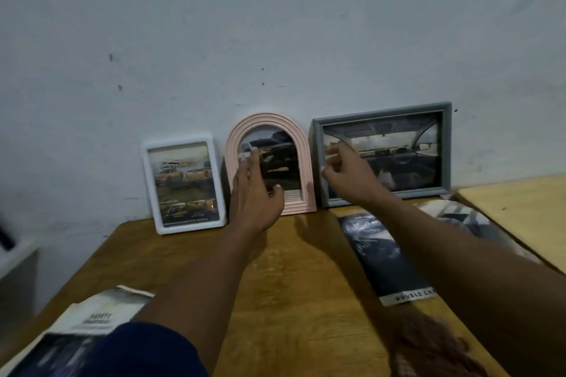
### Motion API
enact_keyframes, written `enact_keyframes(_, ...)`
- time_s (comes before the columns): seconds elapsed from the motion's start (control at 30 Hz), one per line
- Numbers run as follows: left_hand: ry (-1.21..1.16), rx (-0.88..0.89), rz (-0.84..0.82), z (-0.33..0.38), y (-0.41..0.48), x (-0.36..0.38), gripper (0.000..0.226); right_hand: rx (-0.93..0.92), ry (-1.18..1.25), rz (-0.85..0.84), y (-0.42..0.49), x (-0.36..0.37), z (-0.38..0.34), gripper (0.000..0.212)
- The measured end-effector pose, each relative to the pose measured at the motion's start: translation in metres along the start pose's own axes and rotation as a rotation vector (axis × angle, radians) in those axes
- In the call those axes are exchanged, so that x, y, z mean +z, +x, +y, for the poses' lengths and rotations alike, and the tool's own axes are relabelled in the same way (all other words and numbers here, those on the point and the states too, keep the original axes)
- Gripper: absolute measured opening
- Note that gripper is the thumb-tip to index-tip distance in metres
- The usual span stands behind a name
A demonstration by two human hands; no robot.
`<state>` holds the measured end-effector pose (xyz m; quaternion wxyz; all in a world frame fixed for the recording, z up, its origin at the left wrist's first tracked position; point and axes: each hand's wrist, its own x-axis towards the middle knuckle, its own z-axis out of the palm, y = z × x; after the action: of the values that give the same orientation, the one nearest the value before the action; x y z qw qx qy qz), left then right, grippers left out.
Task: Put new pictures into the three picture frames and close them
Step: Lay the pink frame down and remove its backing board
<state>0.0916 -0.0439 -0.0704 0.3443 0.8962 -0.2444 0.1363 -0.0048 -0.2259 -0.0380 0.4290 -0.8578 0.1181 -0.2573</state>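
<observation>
Three picture frames stand upright against the wall at the back of the wooden table (291,269). The white frame (183,185) is on the left, the pink arched frame (303,168) in the middle and the grey landscape frame (386,156) on the right, each holding a car picture. My left hand (254,190) reaches out with fingers spread over the front of the pink frame. My right hand (346,174) hovers at the grey frame's left edge, fingers loosely curled, holding nothing that I can see.
A dark car brochure page (379,257) lies on the table under my right forearm, more printed sheets (459,217) behind it. Another leaflet (92,318) lies at the near left. A lighter table (520,214) adjoins on the right.
</observation>
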Motion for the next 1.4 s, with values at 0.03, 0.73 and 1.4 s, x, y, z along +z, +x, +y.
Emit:
enact_keyframes(0.03, -0.002, -0.027, 0.005, -0.012, 0.000, -0.007, 0.092, 0.007, 0.025, -0.025, 0.002, 0.014, -0.004, 0.045)
enact_keyframes(0.73, -0.125, -0.070, 0.053, -0.055, 0.003, -0.008, 0.082, 0.035, 0.147, 0.171, 0.014, 0.086, 0.004, 0.049)
enact_keyframes(1.4, -0.278, -0.260, -0.123, -0.026, -0.146, -0.088, 0.054, 0.049, 0.067, 0.074, -0.143, 0.025, -0.034, 0.024)
